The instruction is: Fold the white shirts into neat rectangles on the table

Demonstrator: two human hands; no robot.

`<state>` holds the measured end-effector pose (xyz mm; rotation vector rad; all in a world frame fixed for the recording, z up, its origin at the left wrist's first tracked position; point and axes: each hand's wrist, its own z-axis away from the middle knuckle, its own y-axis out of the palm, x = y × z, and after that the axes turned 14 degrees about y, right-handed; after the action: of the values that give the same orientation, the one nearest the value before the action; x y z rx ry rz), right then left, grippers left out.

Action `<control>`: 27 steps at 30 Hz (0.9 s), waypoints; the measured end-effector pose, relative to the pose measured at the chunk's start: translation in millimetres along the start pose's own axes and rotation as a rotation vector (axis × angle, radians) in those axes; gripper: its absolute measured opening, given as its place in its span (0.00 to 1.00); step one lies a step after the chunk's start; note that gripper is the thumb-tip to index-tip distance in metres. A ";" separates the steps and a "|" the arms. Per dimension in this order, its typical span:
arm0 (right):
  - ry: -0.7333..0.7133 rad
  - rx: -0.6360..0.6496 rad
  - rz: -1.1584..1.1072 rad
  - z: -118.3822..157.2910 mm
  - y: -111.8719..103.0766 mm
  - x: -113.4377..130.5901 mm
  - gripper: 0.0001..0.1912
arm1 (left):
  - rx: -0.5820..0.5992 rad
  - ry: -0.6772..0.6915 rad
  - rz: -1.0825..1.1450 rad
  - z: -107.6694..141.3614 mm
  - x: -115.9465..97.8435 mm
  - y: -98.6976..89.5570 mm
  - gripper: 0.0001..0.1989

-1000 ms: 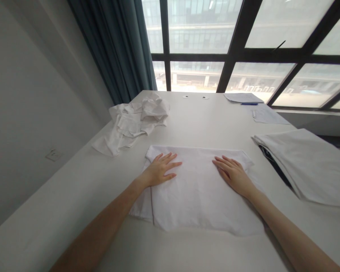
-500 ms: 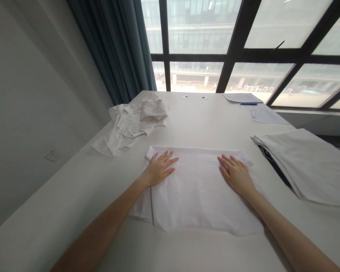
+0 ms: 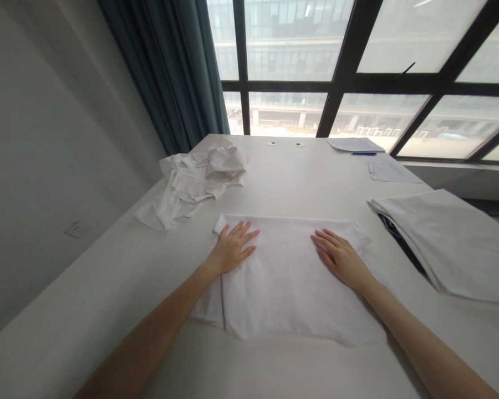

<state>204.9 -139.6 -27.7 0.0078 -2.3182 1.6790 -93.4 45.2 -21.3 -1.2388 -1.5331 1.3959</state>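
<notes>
Folded white cloth (image 3: 286,288) lies under left-hand fingers (image 3: 242,235) and right-hand fingers (image 3: 326,243).

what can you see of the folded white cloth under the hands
The folded white cloth lies flat on the white table, a rough rectangle of soft-looking fabric with a straight far edge, an uneven near edge and a thin dark seam line at left. The left hand and right hand rest palm-down on it, fingers spread.

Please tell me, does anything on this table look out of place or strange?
Yes: the crumpled white cloth on the far left of the table lies in a loose heap. It looks odd because the folded white cloth under the left hand and right hand lies flat.
</notes>
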 end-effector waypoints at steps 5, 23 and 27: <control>0.045 0.000 0.017 0.0 3.4 -1.2 0.21 | 0.010 -0.007 0.010 -0.3 -1.1 -2.2 0.23; 0.070 0.006 0.023 -0.2 3.9 -1.0 0.21 | 0.015 -0.027 0.014 -1.0 -1.8 -2.2 0.22; 0.079 0.003 0.017 0.0 4.1 -1.0 0.21 | 0.009 -0.029 0.007 -0.8 -1.2 -1.1 0.22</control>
<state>205.3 -138.4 -31.8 -0.0767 -2.2636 1.6603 -92.5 44.3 -20.0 -1.2250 -1.5418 1.4292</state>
